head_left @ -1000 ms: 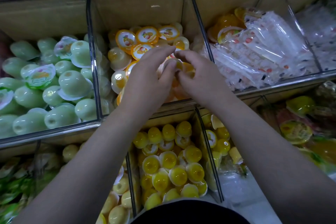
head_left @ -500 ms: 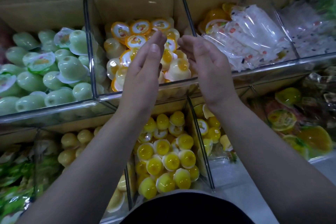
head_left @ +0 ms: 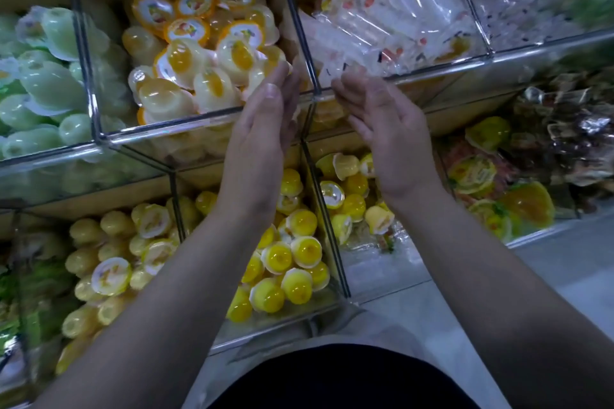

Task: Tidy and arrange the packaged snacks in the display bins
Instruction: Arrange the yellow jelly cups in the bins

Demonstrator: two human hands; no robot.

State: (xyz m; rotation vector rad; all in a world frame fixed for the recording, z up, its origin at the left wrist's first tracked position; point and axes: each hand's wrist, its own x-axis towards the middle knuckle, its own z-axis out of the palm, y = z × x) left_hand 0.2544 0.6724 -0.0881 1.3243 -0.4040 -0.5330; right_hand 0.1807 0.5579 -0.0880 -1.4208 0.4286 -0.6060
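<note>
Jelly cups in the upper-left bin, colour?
Pale green jelly cups, some showing white lids; head view, the only one.

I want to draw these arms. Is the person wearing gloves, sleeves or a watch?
No gloves: the left hand and the right hand are bare. No sleeves show; the left forearm and the right forearm are bare to the picture's edge. I see no watch, ring or bracelet. The only clothing in view is a black garment at the bottom.

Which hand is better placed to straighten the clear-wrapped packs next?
Probably right: the right hand, open, hovers at the clear-wrapped packs; the left hand sits across the divider by the orange cups.
</note>
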